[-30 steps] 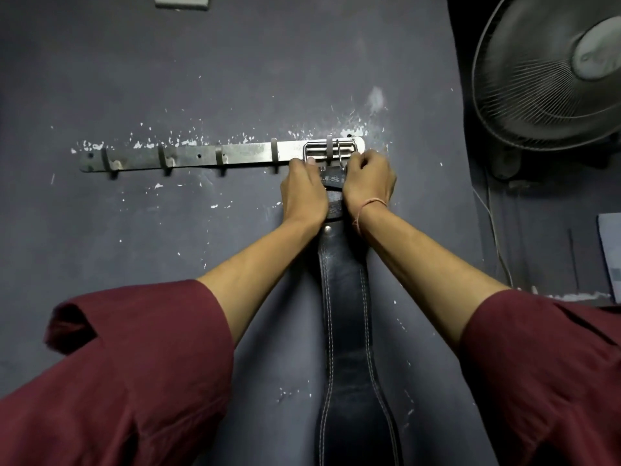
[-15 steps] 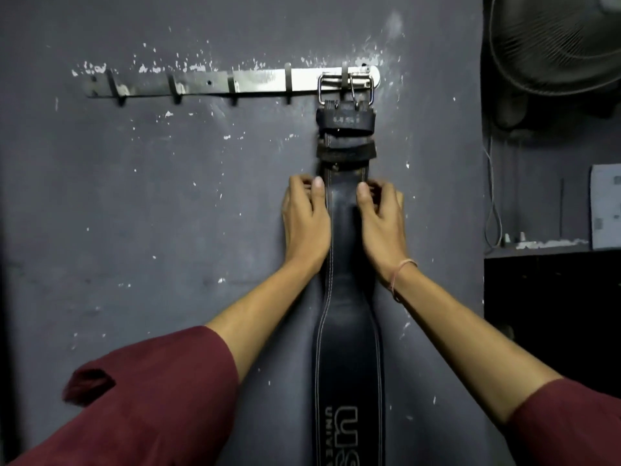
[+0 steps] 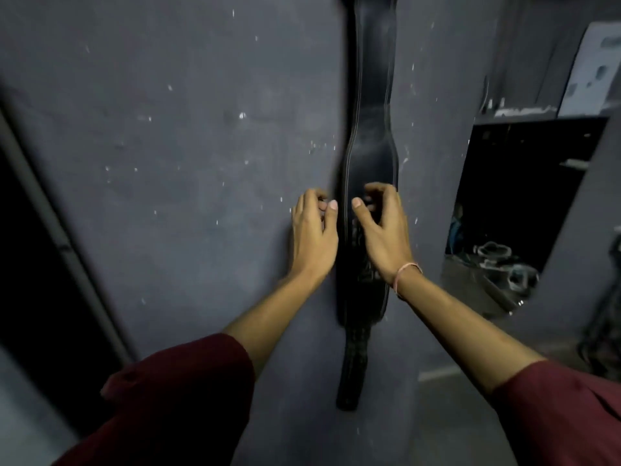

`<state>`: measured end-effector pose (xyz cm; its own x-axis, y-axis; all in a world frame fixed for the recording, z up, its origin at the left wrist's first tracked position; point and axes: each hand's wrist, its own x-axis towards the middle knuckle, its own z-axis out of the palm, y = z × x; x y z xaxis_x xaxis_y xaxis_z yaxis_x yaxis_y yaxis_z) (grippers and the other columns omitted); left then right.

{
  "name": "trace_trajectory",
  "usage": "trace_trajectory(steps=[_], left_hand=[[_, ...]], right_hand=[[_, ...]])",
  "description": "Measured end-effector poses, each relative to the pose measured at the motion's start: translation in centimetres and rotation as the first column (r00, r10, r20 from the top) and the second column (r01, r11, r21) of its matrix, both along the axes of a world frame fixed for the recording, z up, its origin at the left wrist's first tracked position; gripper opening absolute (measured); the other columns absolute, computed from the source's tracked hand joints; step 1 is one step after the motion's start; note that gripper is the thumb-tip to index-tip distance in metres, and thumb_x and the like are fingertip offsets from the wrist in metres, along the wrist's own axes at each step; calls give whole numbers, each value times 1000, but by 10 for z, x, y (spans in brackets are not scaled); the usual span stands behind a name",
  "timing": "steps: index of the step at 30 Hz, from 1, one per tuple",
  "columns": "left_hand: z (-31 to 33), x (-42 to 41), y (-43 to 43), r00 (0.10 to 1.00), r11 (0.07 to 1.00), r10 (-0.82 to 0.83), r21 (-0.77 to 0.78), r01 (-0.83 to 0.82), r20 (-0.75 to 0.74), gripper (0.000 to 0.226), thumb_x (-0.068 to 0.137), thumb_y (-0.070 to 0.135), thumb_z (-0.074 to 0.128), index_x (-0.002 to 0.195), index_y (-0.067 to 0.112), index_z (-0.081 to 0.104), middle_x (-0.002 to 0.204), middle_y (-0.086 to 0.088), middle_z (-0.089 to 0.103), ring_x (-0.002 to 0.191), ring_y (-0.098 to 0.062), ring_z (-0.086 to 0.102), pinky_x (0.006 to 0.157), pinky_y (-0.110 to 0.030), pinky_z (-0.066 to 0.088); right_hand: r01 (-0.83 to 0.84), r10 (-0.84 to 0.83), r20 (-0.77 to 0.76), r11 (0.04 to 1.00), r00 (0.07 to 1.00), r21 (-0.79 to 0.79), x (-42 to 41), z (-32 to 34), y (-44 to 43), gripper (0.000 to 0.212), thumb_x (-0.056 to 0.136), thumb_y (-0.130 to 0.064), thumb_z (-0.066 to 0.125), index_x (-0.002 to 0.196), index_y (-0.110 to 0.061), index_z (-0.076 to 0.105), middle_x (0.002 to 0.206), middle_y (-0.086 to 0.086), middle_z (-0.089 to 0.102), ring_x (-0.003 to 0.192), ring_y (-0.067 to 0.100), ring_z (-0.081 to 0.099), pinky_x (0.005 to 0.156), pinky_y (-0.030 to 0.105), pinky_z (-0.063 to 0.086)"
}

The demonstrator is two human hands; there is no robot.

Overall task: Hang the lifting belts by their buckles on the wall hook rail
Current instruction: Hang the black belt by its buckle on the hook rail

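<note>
A black leather lifting belt point(image 3: 371, 95) hangs straight down the dark grey wall, its top end cut off by the frame's upper edge. The buckle and the hook rail are out of view. My left hand point(image 3: 314, 233) is just left of the belt's wide part, fingers loosely curled, holding nothing. My right hand point(image 3: 384, 230) hovers in front of the belt's right side, fingers curled and apart, with nothing gripped. The belt's narrow tail point(image 3: 351, 375) hangs free below my wrists.
A dark doorway with a grey frame point(image 3: 64, 243) runs down the left side. To the right, a dark shelf recess point(image 3: 524, 210) holds cables and gear, with a white object point(image 3: 594, 68) standing on top of it.
The view has tilted down, so the rail and buckle have left the frame. Both hands slid down the belt and came off its edges.
</note>
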<state>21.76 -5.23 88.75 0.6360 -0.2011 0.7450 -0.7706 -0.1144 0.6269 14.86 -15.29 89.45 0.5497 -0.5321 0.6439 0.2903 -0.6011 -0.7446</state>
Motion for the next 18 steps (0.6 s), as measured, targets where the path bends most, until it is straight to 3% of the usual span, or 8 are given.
trace_trajectory(steps=[5,10,14,18], left_hand=[[-93,-39,43,977,997,-25,65,40,-211,8,102,20,47,99,16,54,98,0,59,91,-18,55,76,-26,41],[-190,-78,83,925,982,15,178,57,-381,13,102,19,46,96,12,55,94,-5,61,86,-20,57,72,-31,44],[-262,-111,110,864,967,58,242,75,-500,12,102,16,47,92,14,54,89,-4,60,81,-20,55,69,-28,39],[-340,-143,128,787,948,140,312,70,-601,12,100,11,49,93,8,58,90,-9,64,83,-22,58,71,-24,38]], right_hand=[[-86,119,-233,985,965,149,-45,-93,42,26,98,-30,58,121,-17,55,116,3,61,106,12,59,93,22,46],[-97,209,-384,952,899,292,-87,-178,81,23,98,-27,57,119,-16,57,112,4,62,102,12,59,78,6,44],[-85,265,-483,928,834,363,-115,-249,101,17,98,-21,59,113,-15,58,108,8,62,98,16,59,82,19,46],[-61,325,-577,901,749,429,-141,-323,113,16,97,-13,60,112,-9,59,101,7,61,85,9,57,84,33,49]])
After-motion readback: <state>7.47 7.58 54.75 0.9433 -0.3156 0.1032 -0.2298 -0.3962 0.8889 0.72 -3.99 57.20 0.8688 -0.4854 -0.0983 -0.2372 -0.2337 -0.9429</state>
